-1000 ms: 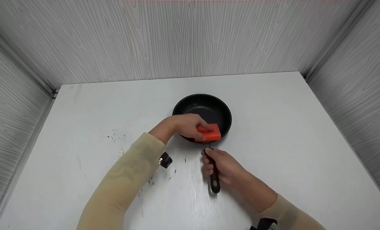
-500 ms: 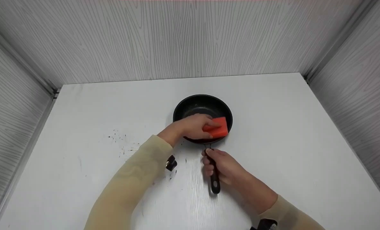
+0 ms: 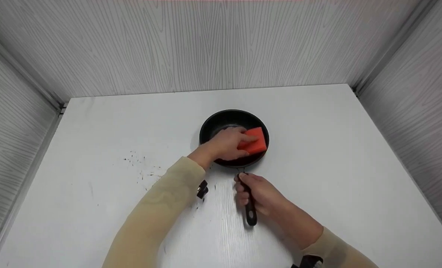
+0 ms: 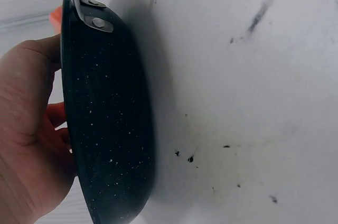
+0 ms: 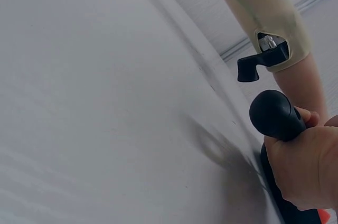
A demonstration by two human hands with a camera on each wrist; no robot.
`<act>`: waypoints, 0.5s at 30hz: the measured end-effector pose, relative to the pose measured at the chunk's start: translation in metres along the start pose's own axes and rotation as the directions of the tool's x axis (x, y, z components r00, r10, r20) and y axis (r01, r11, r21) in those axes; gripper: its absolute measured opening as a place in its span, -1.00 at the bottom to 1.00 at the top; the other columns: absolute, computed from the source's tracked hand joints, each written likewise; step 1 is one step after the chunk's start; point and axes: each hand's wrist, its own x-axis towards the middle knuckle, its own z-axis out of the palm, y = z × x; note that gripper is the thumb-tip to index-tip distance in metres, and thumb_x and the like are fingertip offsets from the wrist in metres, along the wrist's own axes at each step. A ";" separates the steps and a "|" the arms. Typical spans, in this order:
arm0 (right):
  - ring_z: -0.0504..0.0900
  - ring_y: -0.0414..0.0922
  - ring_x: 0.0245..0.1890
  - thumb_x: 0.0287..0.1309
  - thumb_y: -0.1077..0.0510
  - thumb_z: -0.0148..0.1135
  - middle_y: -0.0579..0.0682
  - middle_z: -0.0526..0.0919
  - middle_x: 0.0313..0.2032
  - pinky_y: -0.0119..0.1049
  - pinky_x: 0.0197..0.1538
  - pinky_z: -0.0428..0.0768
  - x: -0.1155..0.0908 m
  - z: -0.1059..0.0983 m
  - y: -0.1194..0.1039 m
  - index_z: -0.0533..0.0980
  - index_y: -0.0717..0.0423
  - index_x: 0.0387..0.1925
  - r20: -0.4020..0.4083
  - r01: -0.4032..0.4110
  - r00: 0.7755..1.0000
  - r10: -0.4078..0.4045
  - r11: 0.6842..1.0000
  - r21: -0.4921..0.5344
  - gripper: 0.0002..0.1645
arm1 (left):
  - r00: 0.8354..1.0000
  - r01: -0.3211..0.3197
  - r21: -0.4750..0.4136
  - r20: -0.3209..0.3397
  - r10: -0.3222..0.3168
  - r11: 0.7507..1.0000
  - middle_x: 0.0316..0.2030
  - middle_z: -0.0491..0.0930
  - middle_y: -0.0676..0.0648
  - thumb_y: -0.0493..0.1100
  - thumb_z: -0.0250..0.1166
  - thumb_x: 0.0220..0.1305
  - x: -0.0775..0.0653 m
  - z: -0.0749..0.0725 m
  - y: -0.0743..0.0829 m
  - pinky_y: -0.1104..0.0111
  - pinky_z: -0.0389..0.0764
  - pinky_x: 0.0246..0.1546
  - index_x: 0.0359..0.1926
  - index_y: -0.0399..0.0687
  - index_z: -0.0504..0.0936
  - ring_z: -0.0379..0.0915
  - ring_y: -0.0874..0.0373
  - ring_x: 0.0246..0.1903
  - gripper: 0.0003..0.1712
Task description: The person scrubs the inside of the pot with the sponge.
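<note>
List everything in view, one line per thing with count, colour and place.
Frying pan: one, black with pale flecks outside, mid-table
Pan handle: one, black, pointing toward the person
Handle bracket: one, silver, joining pan and handle
Sponge: one, orange-red, inside the pan
Table: one, white, beneath everything
Specks: many, mostly dark, on the table, largely left of the pan
Wall panels: three, grey wood-grain, back and both sides
Wrist devices: two, black, one at each cuff
Sleeves: two, pale yellow-beige, on the forearms
Left hand: one, bare, gripping the sponge
Right hand: one, bare, gripping the handle
</note>
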 end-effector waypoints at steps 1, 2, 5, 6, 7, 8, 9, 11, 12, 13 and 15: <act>0.27 -0.23 -0.61 0.48 0.09 -0.08 -0.04 0.32 -0.49 -0.43 -0.55 0.31 0.000 0.000 0.000 0.29 0.36 -0.01 0.001 0.000 1.000 0.000 1.000 -0.003 -0.65 | 1.000 -0.002 0.008 -0.002 0.002 1.000 0.36 0.25 -0.12 0.17 0.25 0.28 0.000 0.000 0.000 0.07 0.21 0.30 0.39 0.48 0.31 0.19 -0.03 0.32 -0.34; 0.27 -0.23 -0.61 0.48 0.09 -0.08 -0.05 0.33 -0.49 -0.43 -0.55 0.31 0.000 0.000 0.000 0.29 0.35 -0.01 0.001 0.000 1.000 0.000 1.000 -0.006 -0.66 | 1.000 -0.002 0.017 -0.005 0.002 1.000 0.37 0.24 -0.12 0.17 0.25 0.29 0.001 0.001 -0.001 0.06 0.20 0.30 0.40 0.48 0.31 0.18 -0.03 0.32 -0.34; 0.27 -0.24 -0.60 0.48 0.08 -0.08 -0.05 0.33 -0.49 -0.43 -0.55 0.31 0.000 0.000 0.000 0.29 0.35 -0.01 -0.004 0.000 1.000 0.000 1.000 -0.014 -0.65 | 1.000 0.002 0.045 -0.009 -0.002 0.999 0.38 0.22 -0.12 0.16 0.25 0.29 0.002 0.002 -0.004 0.03 0.21 0.30 0.40 0.50 0.29 0.16 -0.05 0.33 -0.33; 0.27 -0.24 -0.61 0.48 0.08 -0.08 -0.05 0.33 -0.49 -0.43 -0.55 0.31 0.001 0.000 0.000 0.30 0.34 -0.01 -0.006 -0.002 1.000 0.002 1.000 -0.016 -0.65 | 1.000 0.004 0.058 -0.010 -0.004 0.998 0.38 0.21 -0.12 0.16 0.25 0.30 0.003 0.002 -0.005 0.03 0.21 0.30 0.40 0.52 0.29 0.15 -0.06 0.33 -0.33; 0.27 -0.24 -0.61 0.48 0.08 -0.07 -0.05 0.33 -0.49 -0.43 -0.56 0.31 0.001 0.000 0.000 0.30 0.34 -0.01 -0.008 -0.003 1.000 0.003 1.000 -0.018 -0.65 | 1.000 0.008 0.072 -0.009 -0.007 0.997 0.38 0.20 -0.13 0.16 0.25 0.29 0.003 0.002 -0.005 0.02 0.20 0.30 0.40 0.53 0.28 0.14 -0.06 0.33 -0.33; 0.27 -0.24 -0.61 0.48 0.07 -0.07 -0.05 0.33 -0.49 -0.43 -0.56 0.31 0.001 0.000 0.001 0.30 0.34 -0.01 -0.011 -0.005 1.000 0.005 1.000 -0.019 -0.65 | 1.000 0.011 0.084 -0.009 -0.010 0.996 0.39 0.20 -0.12 0.16 0.26 0.29 0.004 0.002 -0.006 0.02 0.20 0.30 0.39 0.55 0.28 0.13 -0.06 0.34 -0.33; 0.27 -0.24 -0.60 0.48 0.07 -0.07 -0.05 0.33 -0.49 -0.43 -0.56 0.31 0.001 0.000 0.000 0.30 0.34 -0.01 -0.013 -0.006 1.000 0.006 1.000 -0.020 -0.64 | 1.000 0.012 0.097 -0.010 -0.011 0.995 0.39 0.20 -0.13 0.15 0.26 0.29 0.005 0.002 -0.007 0.01 0.20 0.30 0.39 0.56 0.28 0.13 -0.07 0.34 -0.33; 0.27 -0.24 -0.60 0.48 0.07 -0.07 -0.05 0.33 -0.49 -0.43 -0.56 0.31 0.001 0.000 0.000 0.30 0.35 0.00 -0.016 -0.006 1.000 0.006 1.000 -0.021 -0.63 | 1.000 0.008 0.128 -0.013 -0.006 0.992 0.38 0.20 -0.13 0.14 0.27 0.29 0.005 0.002 -0.007 -0.02 0.20 0.30 0.39 0.56 0.29 0.12 -0.07 0.34 -0.33; 0.27 -0.24 -0.61 0.48 0.07 -0.07 -0.05 0.33 -0.49 -0.43 -0.56 0.30 0.001 0.000 0.000 0.30 0.35 -0.01 -0.016 -0.005 1.000 0.005 1.000 -0.019 -0.64 | 1.000 0.006 0.148 -0.015 -0.004 0.989 0.38 0.20 -0.14 0.13 0.27 0.29 0.006 0.001 -0.007 -0.04 0.19 0.30 0.38 0.56 0.30 0.12 -0.08 0.34 -0.34; 0.26 -0.24 -0.61 0.48 0.08 -0.07 -0.05 0.33 -0.49 -0.43 -0.56 0.30 0.001 -0.001 0.001 0.29 0.36 -0.01 -0.017 -0.003 1.000 0.003 1.000 -0.016 -0.64 | 1.000 0.004 0.167 -0.017 -0.001 0.986 0.38 0.20 -0.14 0.13 0.27 0.29 0.007 0.001 -0.007 -0.05 0.20 0.29 0.38 0.56 0.30 0.11 -0.08 0.34 -0.34; 0.26 -0.24 -0.61 0.48 0.08 -0.07 -0.04 0.32 -0.50 -0.44 -0.56 0.29 0.000 -0.001 0.001 0.30 0.36 -0.02 -0.016 0.003 1.000 -0.004 1.000 -0.016 -0.64 | 1.000 -0.001 0.211 -0.020 0.006 0.977 0.39 0.20 -0.15 0.12 0.26 0.30 0.007 0.000 -0.007 -0.06 0.20 0.28 0.38 0.56 0.31 0.11 -0.09 0.34 -0.36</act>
